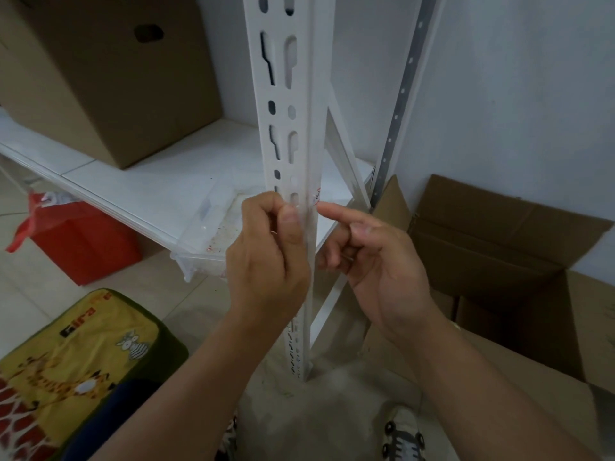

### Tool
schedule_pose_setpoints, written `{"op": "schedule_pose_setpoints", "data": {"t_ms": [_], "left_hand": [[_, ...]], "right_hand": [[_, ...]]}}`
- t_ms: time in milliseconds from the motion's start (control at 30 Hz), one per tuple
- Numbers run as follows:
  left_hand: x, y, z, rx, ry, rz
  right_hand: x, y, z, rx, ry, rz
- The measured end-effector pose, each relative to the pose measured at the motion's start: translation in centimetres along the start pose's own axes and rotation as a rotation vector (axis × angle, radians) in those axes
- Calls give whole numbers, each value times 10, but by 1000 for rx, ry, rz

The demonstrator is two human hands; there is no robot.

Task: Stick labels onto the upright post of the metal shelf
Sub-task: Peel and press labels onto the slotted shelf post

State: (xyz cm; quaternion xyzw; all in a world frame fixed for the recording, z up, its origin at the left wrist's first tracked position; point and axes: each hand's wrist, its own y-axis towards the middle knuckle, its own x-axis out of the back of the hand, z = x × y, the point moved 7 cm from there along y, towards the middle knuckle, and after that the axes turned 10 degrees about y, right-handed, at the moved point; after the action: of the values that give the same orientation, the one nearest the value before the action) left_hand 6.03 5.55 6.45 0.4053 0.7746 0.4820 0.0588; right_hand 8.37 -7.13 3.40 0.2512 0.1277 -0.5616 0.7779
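The white slotted upright post [289, 104] of the metal shelf runs down the middle of the view. A small label with red print [316, 196] sits on the post's right face, near the corner. My left hand [266, 257] is curled round the post from the left, its thumb pressed flat on the front face just left of the label. My right hand [372, 257] is to the right of the post. Its index finger is stretched out with the tip touching the label, and its other fingers are curled and hold nothing.
A white shelf board [159, 181] carries a closed cardboard box [100, 71]. A clear plastic tub [206, 234] and a red box [83, 241] are under it. An open cardboard box [492, 254] stands at the right, a yellow cushion [76, 354] at lower left.
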Motion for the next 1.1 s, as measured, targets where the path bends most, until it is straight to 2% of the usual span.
{"op": "schedule_pose_setpoints", "data": {"t_ms": [167, 267, 333, 400, 500, 733, 833, 1000, 1100], "left_hand": [[-1, 7, 27, 255, -117, 4], [1, 11, 50, 364, -69, 10], [1, 14, 68, 425, 3, 67], [-6, 17, 85, 458, 129, 198], [-23, 16, 109, 464, 296, 382], [-51, 6, 127, 396, 534, 646], [-54, 5, 130, 407, 575, 670], [-63, 0, 133, 388, 498, 730], [-59, 1, 128, 328, 656, 705]], "right_hand": [[5, 1, 1, 37, -127, -45], [3, 0, 5, 130, -360, -73], [-1, -1, 7, 212, -519, -83], [-4, -1, 7, 301, -682, -89], [-7, 1, 8, 386, -807, -100], [-17, 5, 17, 531, -888, -81], [-19, 2, 18, 603, -938, -102], [-22, -2, 17, 693, -992, -134], [-22, -1, 18, 718, -984, -153]]}}
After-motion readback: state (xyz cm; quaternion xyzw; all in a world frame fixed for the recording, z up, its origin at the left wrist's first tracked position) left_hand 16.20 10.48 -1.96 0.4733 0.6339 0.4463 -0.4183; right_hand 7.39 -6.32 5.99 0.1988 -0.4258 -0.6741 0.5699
